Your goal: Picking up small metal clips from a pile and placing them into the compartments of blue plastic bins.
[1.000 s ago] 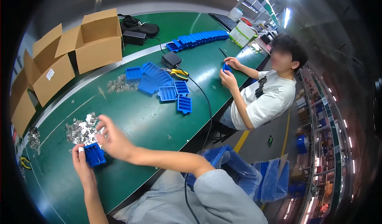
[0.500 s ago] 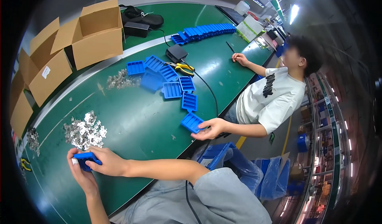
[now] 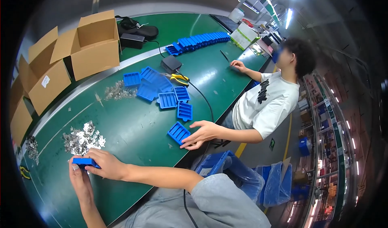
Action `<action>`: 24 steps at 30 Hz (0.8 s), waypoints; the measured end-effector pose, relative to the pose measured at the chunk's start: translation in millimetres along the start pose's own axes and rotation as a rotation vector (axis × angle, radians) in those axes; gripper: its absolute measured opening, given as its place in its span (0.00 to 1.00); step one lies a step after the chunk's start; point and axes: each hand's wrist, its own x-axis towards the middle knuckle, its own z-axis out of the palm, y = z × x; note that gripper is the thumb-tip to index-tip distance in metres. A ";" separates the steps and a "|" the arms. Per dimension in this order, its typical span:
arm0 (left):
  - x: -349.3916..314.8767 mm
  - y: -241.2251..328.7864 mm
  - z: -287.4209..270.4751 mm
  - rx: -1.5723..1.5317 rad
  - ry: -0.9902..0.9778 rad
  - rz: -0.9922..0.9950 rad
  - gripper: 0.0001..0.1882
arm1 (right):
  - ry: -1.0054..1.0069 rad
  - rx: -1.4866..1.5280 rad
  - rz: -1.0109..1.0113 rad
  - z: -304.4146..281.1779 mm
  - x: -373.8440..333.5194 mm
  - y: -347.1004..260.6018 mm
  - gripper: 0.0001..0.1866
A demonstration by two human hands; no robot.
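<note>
A small blue plastic slotted tray (image 3: 83, 161) is held between my two hands, over the near left of the green table. My left hand (image 3: 82, 183) wraps it from the left side, thumb and fingers along its edge. From the right, my right hand (image 3: 106, 163) grips its other end. The tray is seen nearly edge-on, so what lies inside it is hidden. Just beyond my hands is a pile of small silvery metal parts (image 3: 84, 138).
A co-worker's hand (image 3: 202, 134) touches another blue slotted tray (image 3: 178, 133) at the table edge. More blue trays (image 3: 167, 100), yellow-handled pliers (image 3: 179, 78), a black power adapter (image 3: 171, 63) and a cable lie mid-table. Open cardboard boxes (image 3: 95, 64) line the back left.
The tray in my hands has tipped so its face shows less. The co-worker's hand and its tray have shifted left along the table, and the whole view has moved slightly.
</note>
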 end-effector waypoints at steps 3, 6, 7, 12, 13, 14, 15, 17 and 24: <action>0.1 5.6 7.2 -0.017 0.077 -0.005 0.24 | 0.005 -0.023 0.014 1.6 1.1 0.3 0.13; 0.4 3.8 4.5 -0.056 0.058 0.000 0.25 | 0.013 -0.051 0.010 -0.9 1.1 -3.7 0.14; 2.1 2.8 2.3 -0.046 0.021 -0.005 0.25 | 0.019 -0.067 0.018 -1.8 1.3 -4.0 0.14; 2.2 -1.7 -2.0 -0.056 0.024 -0.015 0.24 | 0.010 -0.071 0.014 2.3 -0.8 -2.3 0.15; 1.6 -0.5 1.2 0.018 0.055 0.024 0.22 | 0.013 -0.075 0.018 1.6 -1.0 -2.6 0.15; 1.4 0.2 4.4 0.093 0.085 0.062 0.20 | 0.015 -0.078 0.022 0.8 -0.8 -2.6 0.15; 1.6 -1.2 7.5 0.306 0.179 0.197 0.19 | 0.016 -0.079 0.024 0.8 -1.3 -2.0 0.15; 2.4 0.3 6.8 0.686 0.309 0.463 0.13 | 0.005 -0.061 0.111 0.8 -1.0 -0.1 0.14; 6.4 3.1 -3.3 0.838 0.246 0.539 0.06 | 0.018 -0.103 0.106 -3.1 2.8 -1.1 0.13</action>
